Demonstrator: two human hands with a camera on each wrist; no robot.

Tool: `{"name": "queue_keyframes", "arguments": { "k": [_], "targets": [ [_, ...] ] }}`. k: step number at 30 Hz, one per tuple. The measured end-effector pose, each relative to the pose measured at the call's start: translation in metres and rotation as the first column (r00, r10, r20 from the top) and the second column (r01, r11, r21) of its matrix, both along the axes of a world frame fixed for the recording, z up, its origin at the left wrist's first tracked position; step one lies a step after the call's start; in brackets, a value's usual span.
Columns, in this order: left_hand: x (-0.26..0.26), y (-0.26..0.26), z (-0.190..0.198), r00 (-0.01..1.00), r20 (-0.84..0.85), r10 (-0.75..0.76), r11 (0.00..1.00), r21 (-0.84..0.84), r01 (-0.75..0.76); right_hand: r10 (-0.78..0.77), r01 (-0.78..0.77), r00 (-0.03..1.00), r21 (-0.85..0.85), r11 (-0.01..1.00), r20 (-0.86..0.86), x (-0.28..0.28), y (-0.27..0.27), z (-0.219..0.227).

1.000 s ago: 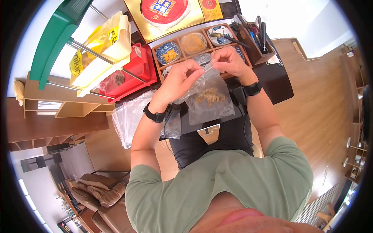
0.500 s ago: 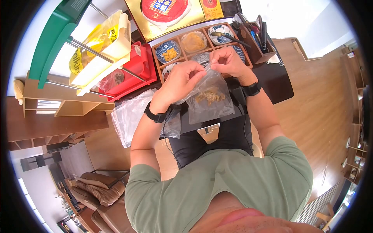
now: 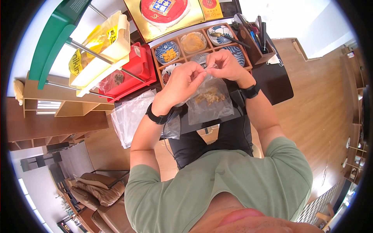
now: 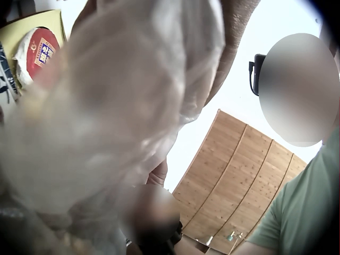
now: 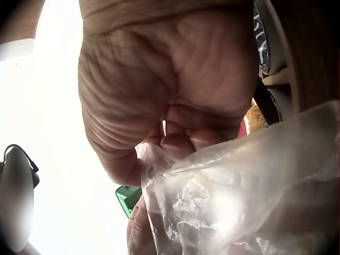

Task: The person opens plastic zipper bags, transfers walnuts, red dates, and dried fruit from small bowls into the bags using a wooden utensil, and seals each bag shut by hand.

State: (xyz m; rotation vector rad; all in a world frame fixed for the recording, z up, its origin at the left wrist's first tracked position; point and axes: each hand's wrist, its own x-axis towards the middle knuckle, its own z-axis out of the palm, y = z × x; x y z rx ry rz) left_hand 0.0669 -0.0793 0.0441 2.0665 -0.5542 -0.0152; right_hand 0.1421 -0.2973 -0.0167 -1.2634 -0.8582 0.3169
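Above the lap, left hand (image 3: 182, 82) and right hand (image 3: 225, 64) each pinch the top edge of a clear bag (image 3: 211, 101); wooden tray (image 3: 157, 52) of bowls lies just beyond.

Clear plastic bag (image 3: 210, 101) hangs upright, holding brown bits.

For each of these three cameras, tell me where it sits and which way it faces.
Head: worn on the head, looks down at left hand and right hand pinching a clear bag; arms and chest show.
Left wrist: looks up past the blurred bag; shoulder shows.
Right wrist: looks up at the palm gripping the bag.
All three share the bag.
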Motion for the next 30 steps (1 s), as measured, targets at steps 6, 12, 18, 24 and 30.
{"name": "queue_keyframes", "arguments": {
  "k": [6, 12, 18, 24, 30],
  "targets": [
    [0.000, 0.000, 0.000, 1.000, 0.020, 0.004, 1.000, 0.007, -0.004, -0.006, 0.006, 1.000, -0.005, 1.000, 0.001, -0.002, 0.001, 0.005],
    [0.000, 0.000, 0.001, 0.999, 0.050, 0.001, 1.000, -0.003, -0.001, -0.025, 0.026, 0.999, -0.019, 0.999, 0.024, -0.002, 0.000, 0.005],
    [0.000, 0.002, 0.004, 0.998, 0.065, 0.002, 1.000, 0.007, -0.002, -0.058, 0.057, 0.996, 0.018, 0.998, 0.062, 0.000, -0.001, 0.004],
    [-0.001, 0.005, 0.006, 0.996, 0.092, 0.012, 0.999, 0.032, -0.015, -0.104, 0.102, 0.994, 0.043, 0.994, 0.047, -0.001, -0.004, 0.008],
    [-0.002, 0.013, 0.017, 0.998, 0.063, 0.015, 0.998, 0.063, -0.019, -0.135, 0.135, 0.991, 0.092, 0.987, -0.008, 0.001, -0.007, 0.005]
  ]
}}
